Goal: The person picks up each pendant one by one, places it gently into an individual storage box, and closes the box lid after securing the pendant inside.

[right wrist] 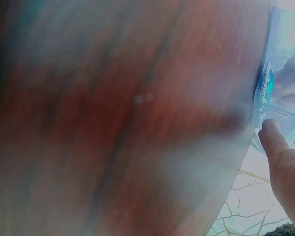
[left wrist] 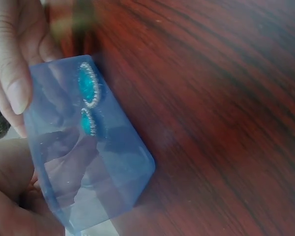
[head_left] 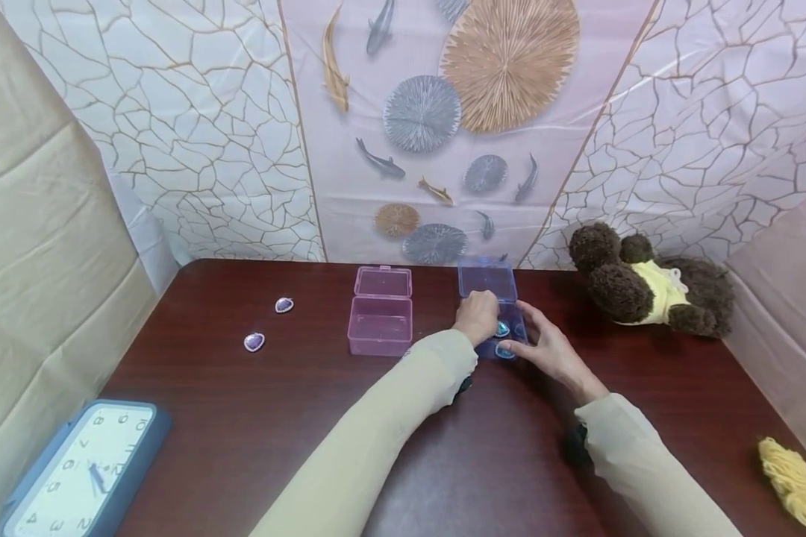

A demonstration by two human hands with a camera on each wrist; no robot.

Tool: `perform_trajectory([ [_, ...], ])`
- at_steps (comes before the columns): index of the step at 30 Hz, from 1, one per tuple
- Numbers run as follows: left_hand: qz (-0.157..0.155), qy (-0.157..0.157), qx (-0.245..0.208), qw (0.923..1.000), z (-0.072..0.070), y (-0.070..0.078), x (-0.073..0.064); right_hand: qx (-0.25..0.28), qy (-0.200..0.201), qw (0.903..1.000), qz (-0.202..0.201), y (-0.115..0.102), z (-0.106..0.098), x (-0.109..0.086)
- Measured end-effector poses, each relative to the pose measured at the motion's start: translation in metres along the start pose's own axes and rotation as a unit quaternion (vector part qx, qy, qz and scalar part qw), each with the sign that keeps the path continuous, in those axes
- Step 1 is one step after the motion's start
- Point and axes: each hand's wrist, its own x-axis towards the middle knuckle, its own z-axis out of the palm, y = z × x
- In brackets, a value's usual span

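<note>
A blue clear plastic box [head_left: 489,347] stands on the table with its lid [head_left: 486,280] raised. Teal gems with silvery rims lie inside, one gem [head_left: 502,328] near the middle and another gem [head_left: 505,350] by the front wall; both show through the wall in the left wrist view. My left hand [head_left: 478,317] reaches into the box, fingers bent downward; whether they pinch anything is hidden. My right hand [head_left: 552,349] holds the box at its right side, thumb at the front and fingers farther back. The right thumb [right wrist: 274,140] also shows against the box in the right wrist view.
A pink box [head_left: 380,346] with its lid up stands left of the blue one. Two purple gems, a front gem [head_left: 254,342] and a back gem [head_left: 284,305], lie farther left. Around the edges are a clock [head_left: 80,470], a brown plush toy [head_left: 645,287] and yellow yarn [head_left: 795,483].
</note>
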Motion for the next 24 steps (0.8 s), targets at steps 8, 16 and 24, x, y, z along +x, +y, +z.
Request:
perform_trajectory([
  [8,0.059,0.020,-0.103,0.9927,-0.034,-0.004,-0.013,0.007,0.004,1.0000,-0.004,0.002,0.005,-0.001],
  [16,0.074,-0.038,-0.304,0.9492,-0.110,-0.052,-0.045,0.052,0.003,0.9986,-0.009,-0.003,0.000,-0.002],
  [24,-0.034,0.001,-0.352,0.9354,-0.154,-0.178,-0.083,0.100,0.161,0.9789,-0.076,-0.052,0.019,-0.002],
])
